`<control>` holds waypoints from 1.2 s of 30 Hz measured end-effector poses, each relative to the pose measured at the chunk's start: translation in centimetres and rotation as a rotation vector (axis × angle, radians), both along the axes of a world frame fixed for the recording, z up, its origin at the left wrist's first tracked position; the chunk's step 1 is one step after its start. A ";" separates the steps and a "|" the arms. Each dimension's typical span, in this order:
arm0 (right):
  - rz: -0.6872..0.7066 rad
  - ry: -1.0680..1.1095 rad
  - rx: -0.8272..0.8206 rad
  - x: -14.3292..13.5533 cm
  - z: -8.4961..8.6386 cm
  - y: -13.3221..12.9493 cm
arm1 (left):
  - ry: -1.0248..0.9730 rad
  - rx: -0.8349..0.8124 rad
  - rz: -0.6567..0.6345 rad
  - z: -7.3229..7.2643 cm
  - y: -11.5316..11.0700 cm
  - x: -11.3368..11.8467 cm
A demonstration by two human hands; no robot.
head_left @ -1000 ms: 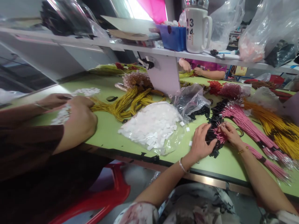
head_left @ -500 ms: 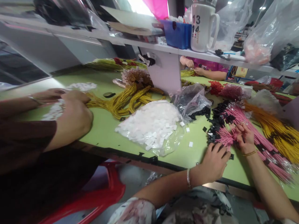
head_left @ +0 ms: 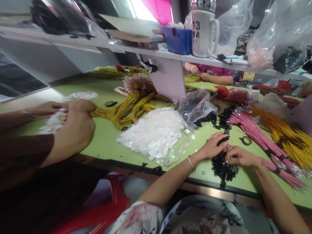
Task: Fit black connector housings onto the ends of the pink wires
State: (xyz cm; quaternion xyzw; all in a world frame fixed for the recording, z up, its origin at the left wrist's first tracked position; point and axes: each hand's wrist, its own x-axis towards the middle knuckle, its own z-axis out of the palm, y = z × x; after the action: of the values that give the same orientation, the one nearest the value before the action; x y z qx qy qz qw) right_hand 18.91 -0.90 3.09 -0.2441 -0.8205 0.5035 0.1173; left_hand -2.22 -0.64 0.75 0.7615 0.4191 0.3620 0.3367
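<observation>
While a white shelf spans the back, the green worktable fills most of the view. A co-worker's forearm crosses its left end. Near the middle lies a clear bag of white pieces, the contents spread flat. At right, pink wire bundles lie aslant beside an orange-yellow wire bundle. Both of the person's hands meet near the front edge, between the bag and the pink wire bundles. Left hand: palm down, fingers bent by a black piece; cannot tell whether they are clamped on it. Right hand: fingers curled toward the left; grip cannot be told, fingertip contact too small to read. Black pieces lie heaped below both. A tape roll rests just behind the right hand. Short pink strands show between the hands.
</observation>
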 end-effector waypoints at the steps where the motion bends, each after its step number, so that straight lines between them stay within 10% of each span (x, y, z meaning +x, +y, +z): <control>1: 0.004 0.002 0.002 0.0 0.0 0.0 | 0.037 0.057 -0.020 -0.2 -0.5 0.0; 8: -0.313 0.274 -0.368 1.2 -2.8 0.3 | 0.263 0.466 0.017 -2.2 -6.6 -0.9; 15: -0.716 0.555 -0.291 -1.6 -3.7 0.1 | 0.406 0.580 -0.025 -3.4 -7.9 -0.7; 20: -0.761 0.469 -0.113 -2.0 -2.9 0.4 | 0.114 0.339 0.024 -1.4 -4.2 -1.8; 24: -0.668 0.394 -0.130 -2.1 -3.3 0.6 | -0.040 0.152 0.359 -0.3 1.6 -2.7; 30: -0.689 0.427 -0.167 -2.4 -3.8 0.4 | 0.404 0.055 0.273 -3.2 9.8 -0.6; 36: -0.734 0.456 -0.154 -2.6 -3.6 0.2 | 0.590 0.065 0.215 -5.2 11.0 0.5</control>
State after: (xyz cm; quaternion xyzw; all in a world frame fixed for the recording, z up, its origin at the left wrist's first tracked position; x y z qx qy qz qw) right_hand 16.30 -0.66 -0.50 -0.4103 -0.5925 0.5291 0.4480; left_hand -1.70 10.37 -4.45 0.7956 0.5648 0.1720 0.1358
